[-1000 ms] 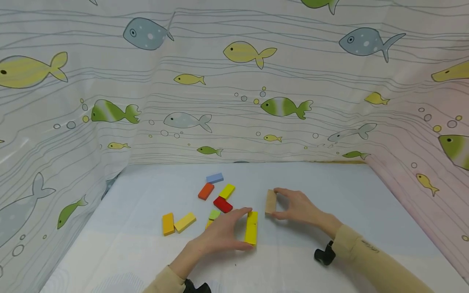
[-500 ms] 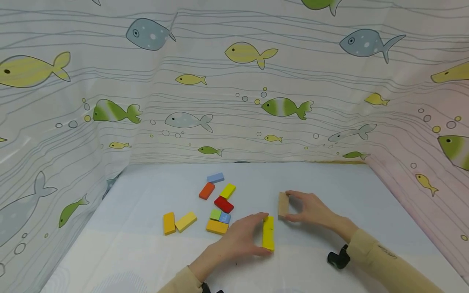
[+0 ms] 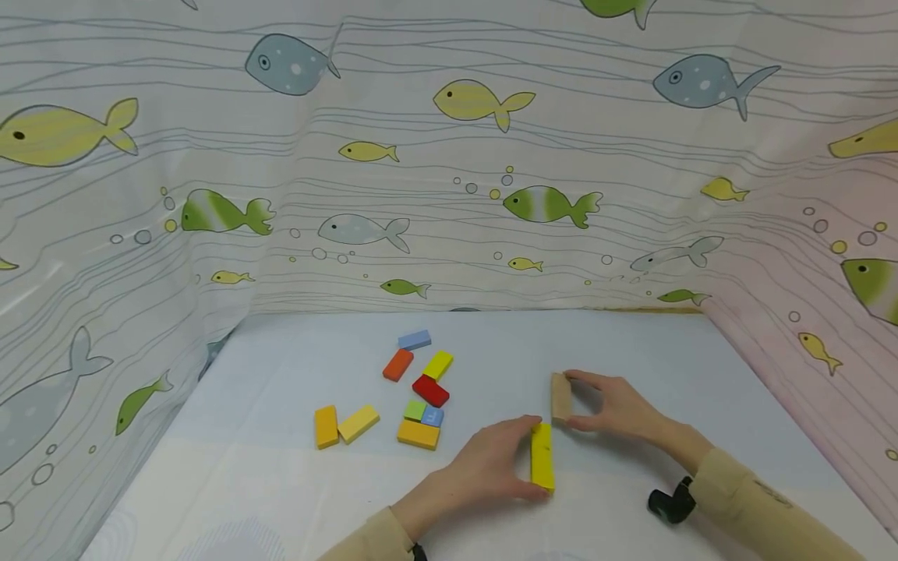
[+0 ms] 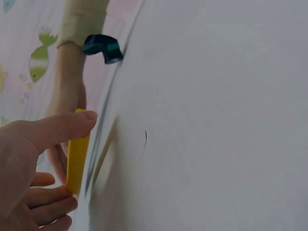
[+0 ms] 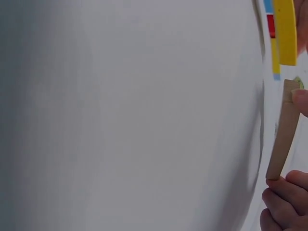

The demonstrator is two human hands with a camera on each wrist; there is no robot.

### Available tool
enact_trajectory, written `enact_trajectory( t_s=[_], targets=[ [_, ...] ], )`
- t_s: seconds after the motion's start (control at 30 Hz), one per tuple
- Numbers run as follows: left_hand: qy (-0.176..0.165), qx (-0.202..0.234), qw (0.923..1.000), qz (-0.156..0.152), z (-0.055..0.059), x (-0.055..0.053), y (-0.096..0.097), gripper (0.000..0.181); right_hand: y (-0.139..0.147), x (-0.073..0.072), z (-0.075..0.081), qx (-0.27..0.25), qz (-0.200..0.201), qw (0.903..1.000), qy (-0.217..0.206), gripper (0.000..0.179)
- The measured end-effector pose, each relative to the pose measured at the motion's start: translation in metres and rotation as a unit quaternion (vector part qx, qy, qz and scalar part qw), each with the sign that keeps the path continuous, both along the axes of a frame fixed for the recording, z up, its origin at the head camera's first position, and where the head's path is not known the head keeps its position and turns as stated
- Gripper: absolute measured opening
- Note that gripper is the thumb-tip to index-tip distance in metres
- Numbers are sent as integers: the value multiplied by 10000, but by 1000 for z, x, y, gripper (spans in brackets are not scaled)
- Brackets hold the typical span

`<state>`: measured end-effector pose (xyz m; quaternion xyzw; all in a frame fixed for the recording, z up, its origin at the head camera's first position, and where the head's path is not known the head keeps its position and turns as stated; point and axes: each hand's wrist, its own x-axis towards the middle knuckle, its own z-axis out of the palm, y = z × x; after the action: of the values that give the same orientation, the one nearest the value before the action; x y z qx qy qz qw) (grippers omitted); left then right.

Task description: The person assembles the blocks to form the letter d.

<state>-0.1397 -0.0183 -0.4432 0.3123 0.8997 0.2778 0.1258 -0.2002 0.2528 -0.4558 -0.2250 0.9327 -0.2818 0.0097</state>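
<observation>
Lower middle of the head view: left hand (image 3: 491, 467) has its grip pinched on a long yellow block (image 3: 542, 466) standing on edge, right hand (image 3: 617, 405) grasping a tan wooden block (image 3: 560, 397) just above it. Both are balanced on thin edges on the soft white surface (image 3: 281, 483), so I reckon one nudge while lining them up tips them over.

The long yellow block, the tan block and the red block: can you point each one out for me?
long yellow block (image 3: 542, 466): head view, middle of its top face.
tan block (image 3: 560, 396): head view, middle of its broad side.
red block (image 3: 430, 390): head view, centre of its top.
</observation>
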Motion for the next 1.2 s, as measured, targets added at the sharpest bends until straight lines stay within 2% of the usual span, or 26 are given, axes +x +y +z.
enact_trajectory(
  t_s=[0.17,0.4,0.63,0.9,1.2],
  targets=[
    [-62,-43,9999,-126,1,4,8,89,8,5,-3,-72,44,10000,-13,79],
    [-67,-229,9994,-255,2,9,17,87,15,12,-8,-251,-9,9994,-253,83],
    [-106,-313,9985,-428,2,13,26,87,22,17,-13,-309,-29,9993,-209,81],
    [127,-285,9984,-471,-2,14,34,88,25,19,-18,-400,-14,9991,-108,80],
    [60,-382,9981,-476,-3,12,32,95,25,19,-20,-509,-28,9985,-177,82]
  ],
)
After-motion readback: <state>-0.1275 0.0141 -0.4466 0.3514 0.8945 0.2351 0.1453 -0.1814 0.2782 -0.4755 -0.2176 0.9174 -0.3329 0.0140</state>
